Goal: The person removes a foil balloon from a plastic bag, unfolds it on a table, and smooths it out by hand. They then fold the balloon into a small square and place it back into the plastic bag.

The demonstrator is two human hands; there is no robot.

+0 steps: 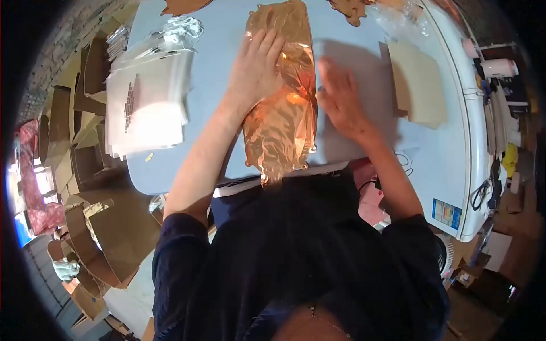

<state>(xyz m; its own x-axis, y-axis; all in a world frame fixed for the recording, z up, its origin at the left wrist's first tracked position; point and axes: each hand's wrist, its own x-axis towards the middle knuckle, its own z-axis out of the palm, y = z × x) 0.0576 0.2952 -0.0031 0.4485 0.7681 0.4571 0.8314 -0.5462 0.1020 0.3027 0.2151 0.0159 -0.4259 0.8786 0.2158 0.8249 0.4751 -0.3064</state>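
A long sheet of shiny copper-coloured foil [281, 122], creased and with small tabs at its corners, lies on the light blue table [213, 85]. Flat on its upper left part rests my left hand [259, 68], fingers extended. Just past the foil's right edge is my right hand [341, 99], its fingers apart and nothing in them; whether it touches the table cannot be made out. The foil's near end narrows to a strip at the table's front edge.
Clear printed bags [148, 102] are stacked at the left. Beige sheets [418, 85] lie at the right. More copper foil [350, 8] and clear plastic [404, 20] are at the far edge. Open cardboard boxes [122, 233] stand left of the table.
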